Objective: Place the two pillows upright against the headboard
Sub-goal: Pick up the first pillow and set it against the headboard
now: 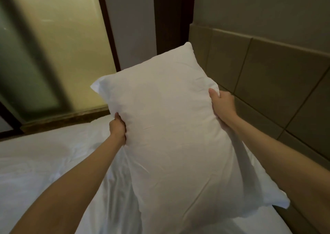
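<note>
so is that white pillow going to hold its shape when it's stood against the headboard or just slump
The pillow probably slumps a little: it dents where the left hand and right hand pinch its sides. It looks light, held up by edge grips alone. Plump filling should let it lean on the headboard.

The bed [44, 162] is covered by a rumpled white sheet [110, 189], spread from 9 o'clock to 6 o'clock. Whether the pillow [169, 135], seen at centre, is rested on the sheet cannot be told. The bed is bordered at 3 o'clock by the headboard [276, 76].
</note>
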A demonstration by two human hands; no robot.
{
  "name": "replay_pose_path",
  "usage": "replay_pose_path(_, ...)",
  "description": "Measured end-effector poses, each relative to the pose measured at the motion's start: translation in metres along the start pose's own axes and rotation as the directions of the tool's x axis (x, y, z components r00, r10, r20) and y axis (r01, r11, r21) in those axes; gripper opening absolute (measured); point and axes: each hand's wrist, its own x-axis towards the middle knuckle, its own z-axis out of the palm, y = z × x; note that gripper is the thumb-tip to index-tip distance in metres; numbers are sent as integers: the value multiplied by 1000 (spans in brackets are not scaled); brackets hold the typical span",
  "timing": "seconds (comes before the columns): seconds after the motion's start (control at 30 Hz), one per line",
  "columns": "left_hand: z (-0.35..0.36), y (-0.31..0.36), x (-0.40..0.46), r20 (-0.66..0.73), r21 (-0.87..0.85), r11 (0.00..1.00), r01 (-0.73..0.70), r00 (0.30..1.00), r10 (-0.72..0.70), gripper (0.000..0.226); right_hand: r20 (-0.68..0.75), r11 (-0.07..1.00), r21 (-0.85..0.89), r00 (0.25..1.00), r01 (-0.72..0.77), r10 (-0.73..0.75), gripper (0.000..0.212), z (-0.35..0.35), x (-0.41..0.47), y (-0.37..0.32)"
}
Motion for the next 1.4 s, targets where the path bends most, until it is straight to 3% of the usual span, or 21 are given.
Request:
replay_pose_path(0.33,68,28,72,153,-119,993,24,988,-6,44,-154,990,-129,985,52,-72,58,8,66,-15)
replay_pose_path(0.53,114,30,116,203,-195,978,72,979,-32,37,-190,982,-176,977,62,-95,53,23,121,-5)
replay_pose_path(0.7,165,15,166,252,-265,943,201,958,-134,31,-175,971,-227,978,75,-116,53,42,177,20)
replay_pose_path(0.87,238,-12,218,357,-266,899,348,902,-243,47,-151,959,-273,981,76,-121,47,61,249,50)
replay_pose_path(0.93,264,-22,232,353,-247,907,342,903,-244,42,-144,952,-289,978,104,-151,47,71,276,59)
replay_pose_path(1.07,310,-48,261,415,-370,852,370,887,-205,38,-121,938,-300,969,171,-216,49,92,321,81)
replay_pose_path(1.2,348,-65,293,427,-450,837,311,898,-104,35,-134,878,-432,949,205,-287,49,122,357,103)
replay_pose_path(1.33,375,-93,318,389,-353,899,260,914,-112,53,-155,850,-503,950,160,-271,45,159,385,133)
replay_pose_path(1.4,383,-111,323,396,-216,957,195,913,-97,53,-108,820,-552,962,152,-251,47,179,393,158)
